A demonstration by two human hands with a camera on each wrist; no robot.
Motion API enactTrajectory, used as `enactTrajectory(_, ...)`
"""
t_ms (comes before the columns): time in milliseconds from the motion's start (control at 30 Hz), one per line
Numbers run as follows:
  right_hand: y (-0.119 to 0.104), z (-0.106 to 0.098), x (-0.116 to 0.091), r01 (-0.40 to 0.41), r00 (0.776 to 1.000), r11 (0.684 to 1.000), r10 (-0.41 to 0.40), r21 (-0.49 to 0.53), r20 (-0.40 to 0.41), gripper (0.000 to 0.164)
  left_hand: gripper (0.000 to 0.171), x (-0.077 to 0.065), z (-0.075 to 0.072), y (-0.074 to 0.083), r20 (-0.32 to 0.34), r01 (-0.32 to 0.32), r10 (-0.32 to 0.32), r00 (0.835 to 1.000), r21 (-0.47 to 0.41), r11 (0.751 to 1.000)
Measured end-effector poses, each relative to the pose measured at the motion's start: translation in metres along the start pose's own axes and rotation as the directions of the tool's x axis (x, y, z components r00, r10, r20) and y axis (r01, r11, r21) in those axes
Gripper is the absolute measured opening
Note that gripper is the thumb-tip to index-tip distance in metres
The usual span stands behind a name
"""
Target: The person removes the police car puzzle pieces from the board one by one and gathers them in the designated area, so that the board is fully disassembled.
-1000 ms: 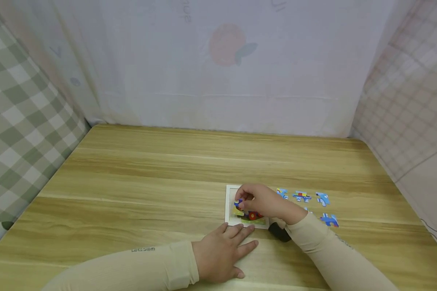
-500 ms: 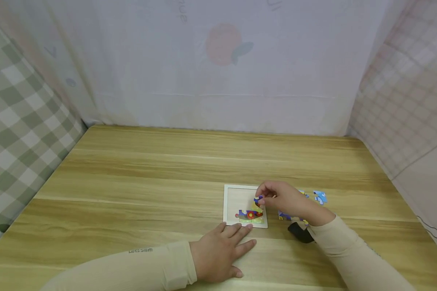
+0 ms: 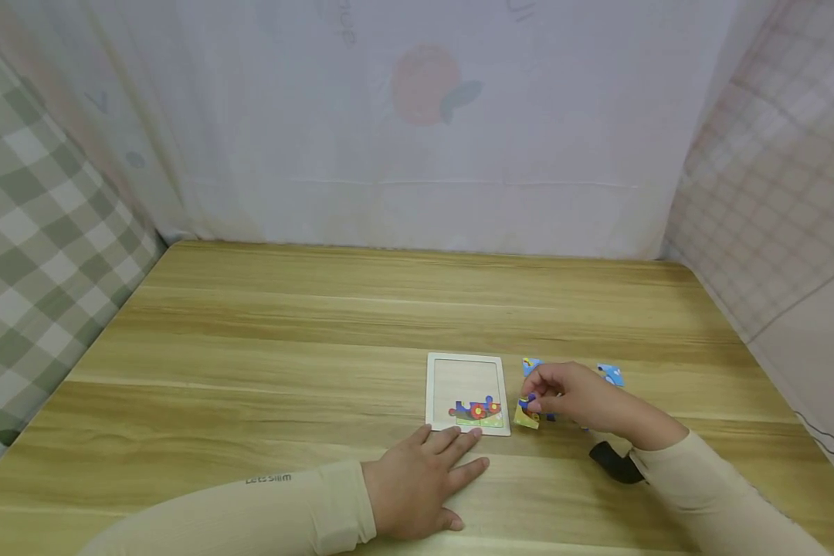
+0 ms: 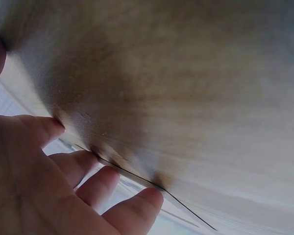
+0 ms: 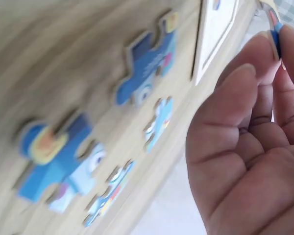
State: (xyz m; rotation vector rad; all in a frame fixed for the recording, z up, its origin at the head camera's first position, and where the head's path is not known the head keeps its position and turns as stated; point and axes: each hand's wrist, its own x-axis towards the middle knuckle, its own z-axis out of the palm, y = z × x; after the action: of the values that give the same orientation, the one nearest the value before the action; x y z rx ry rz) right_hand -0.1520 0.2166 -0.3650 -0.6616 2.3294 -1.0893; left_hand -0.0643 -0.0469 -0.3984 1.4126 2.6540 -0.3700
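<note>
My right hand (image 3: pixel 587 395) pinches a jigsaw piece (image 3: pixel 526 418) between thumb and fingertips, just right of a white puzzle frame (image 3: pixel 430 394). The piece is yellow-green below with dark blue at its top; in the right wrist view the held piece (image 5: pixel 276 43) shows edge-on. Joined pieces (image 3: pixel 478 411) with red, blue and green print lie in the lower right of the frame. Palm down, my left hand (image 3: pixel 417 488) lies with fingers spread, its fingertips at the frame's near edge. In the left wrist view, the fingers (image 4: pixel 137 210) touch along that edge.
Loose blue puzzle pieces lie on the wooden table right of the frame, such as one at the back (image 3: pixel 530 366) and another farther right (image 3: pixel 611 374). My right hand partly covers others. The right wrist view shows several, including a blue piece with a printed eye (image 5: pixel 63 166).
My right hand has carried the pinched piece rightward, from over the frame's left part to outside its right edge. The joined pieces are now uncovered. My left hand stays in place.
</note>
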Motion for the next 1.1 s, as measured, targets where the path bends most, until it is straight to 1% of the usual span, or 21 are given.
enactTrajectory(267, 0.01, 0.0, -0.011, 0.005, 0.998, 1.0, -0.005, -0.003, 0.058, 0.011, 0.067, 0.001, 0.001, -0.001, 0.001, -0.006, 0.006, 1.0, -0.009, 1.0)
enactTrajectory(400, 0.014, 0.001, -0.015, 0.006, 0.998, 0.999, -0.003, -0.042, 0.065, 0.011, 0.067, 0.001, 0.001, -0.002, 0.01, -0.01, 0.011, 1.0, -0.025, 1.0)
enactTrajectory(533, 0.017, 0.002, -0.019, -0.013, 0.997, 0.997, 0.019, -0.075, 0.07, 0.01, 0.068, 0.001, 0.0, -0.002, 0.014, -0.012, 0.012, 1.0, -0.032, 0.999)
enactTrajectory(600, 0.019, 0.003, -0.021, -0.017, 0.997, 0.997, 0.023, -0.07, 0.079, 0.009, 0.067, 0.0, 0.0, -0.001, 0.012, -0.011, 0.011, 1.0, -0.028, 1.0)
enactTrajectory(800, 0.022, 0.006, -0.024, 0.0, 0.995, 1.0, 0.002, -0.021, 0.098, 0.006, 0.067, 0.001, -0.001, -0.001, 0.012, -0.008, 0.008, 1.0, -0.013, 1.0)
enactTrajectory(967, 0.023, 0.01, -0.025, -0.003, 0.995, 0.999, 0.006, -0.037, 0.097, 0.004, 0.068, 0.002, 0.001, -0.002, 0.021, -0.008, 0.008, 1.0, -0.014, 1.0)
enactTrajectory(1100, 0.023, 0.011, -0.025, -0.008, 0.995, 0.999, 0.012, -0.043, 0.097, 0.008, 0.068, 0.003, 0.001, -0.001, 0.018, -0.007, 0.007, 1.0, -0.015, 1.0)
